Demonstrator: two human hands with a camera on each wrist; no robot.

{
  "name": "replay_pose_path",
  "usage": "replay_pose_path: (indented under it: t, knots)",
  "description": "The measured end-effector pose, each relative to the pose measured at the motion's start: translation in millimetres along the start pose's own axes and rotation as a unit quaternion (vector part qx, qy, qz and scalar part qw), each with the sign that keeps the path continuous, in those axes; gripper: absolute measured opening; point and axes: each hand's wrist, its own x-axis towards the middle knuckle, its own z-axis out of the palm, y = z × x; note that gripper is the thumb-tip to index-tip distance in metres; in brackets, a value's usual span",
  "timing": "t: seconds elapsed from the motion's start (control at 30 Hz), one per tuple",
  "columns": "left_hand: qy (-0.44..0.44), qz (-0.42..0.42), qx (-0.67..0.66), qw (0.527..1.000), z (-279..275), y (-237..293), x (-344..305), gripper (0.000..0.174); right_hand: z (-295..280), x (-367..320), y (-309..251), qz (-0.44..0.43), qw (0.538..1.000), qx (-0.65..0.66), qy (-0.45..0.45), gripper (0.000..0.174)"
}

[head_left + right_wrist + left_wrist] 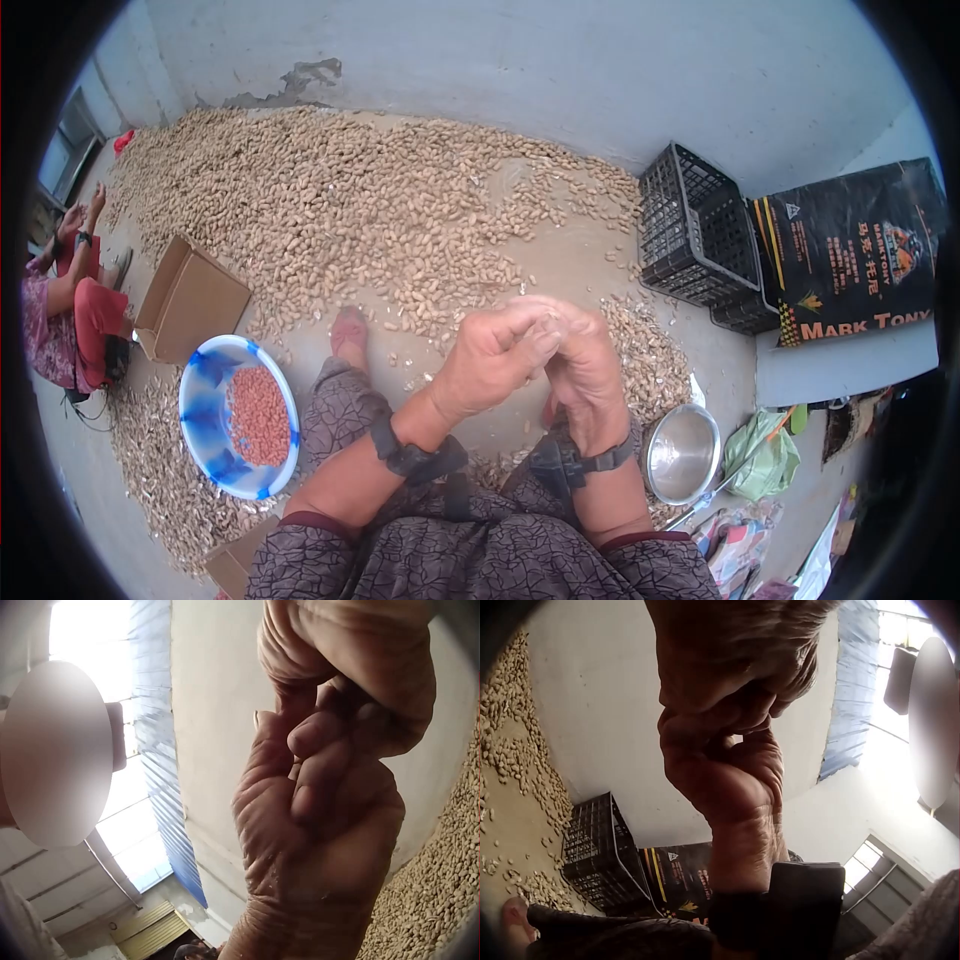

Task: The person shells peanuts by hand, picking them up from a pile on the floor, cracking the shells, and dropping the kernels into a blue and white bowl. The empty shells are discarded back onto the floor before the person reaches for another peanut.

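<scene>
In front of the lap, my left hand [492, 352] and right hand [585, 365] meet with fingers curled and thumbs close together. The left wrist view has the left hand [739, 656] above, its fingers bent against the right hand [731, 776]. From the right wrist, the left hand's curled fingertips [306, 741] show under the right hand [367, 645]. I cannot tell what lies between them; the fingers hide it. Unshelled peanuts [350, 200] spread across the floor beyond. A blue-and-white basin [200, 400] to the left contains shelled reddish peanuts [262, 415].
An open cardboard box [205, 305] stands behind the basin, and peanut shells [145, 450] litter the floor around it. At right are a black plastic crate [690, 225], a black printed sack [855, 250] and a metal bowl [683, 455]. Another person [75, 310] sits far left.
</scene>
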Motion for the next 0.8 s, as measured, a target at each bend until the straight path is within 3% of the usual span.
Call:
replay_pose_path:
  t: [0.2, 0.33, 0.4, 0.47, 0.63, 0.7, 0.8]
  knots:
    - [-0.012, -0.093, -0.014, 0.996, -2.9, 11.8, -2.1, 0.023, -3.0, 2.6, 2.7, 0.009, 1.000, 0.015, 0.002, 0.033]
    - [0.011, -0.060, -0.030, 0.998, -4.6, 2.4, 1.0, 0.033, 7.9, 4.3, 0.4, 0.011, 1.000, 0.009, 0.025, 0.032]
    - [0.016, -0.138, -0.165, 0.976, -6.6, 4.4, 1.9, 0.036, 4.3, 4.6, 6.7, 0.009, 1.000, 0.013, 0.018, 0.031]
    - [0.030, -0.133, -0.175, 0.975, -6.8, -4.2, 2.7, 0.035, 4.2, 4.5, 6.1, 0.008, 1.000, 0.015, 0.012, 0.030]
    - [0.093, -0.135, -0.195, 0.967, -8.1, 0.6, 5.4, 0.024, 7.2, 4.4, -4.9, -0.040, 0.984, -0.108, 0.134, 0.024]
    - [0.095, -0.046, 0.026, 0.994, -7.4, -7.3, 5.8, 0.027, 9.4, 4.4, -9.3, -0.030, 0.984, -0.118, 0.129, 0.022]
    - [0.104, -0.015, 0.052, 0.993, 2.5, -11.5, 4.9, 0.024, 15.4, 4.8, -13.7, -0.006, 0.989, -0.103, 0.109, 0.016]
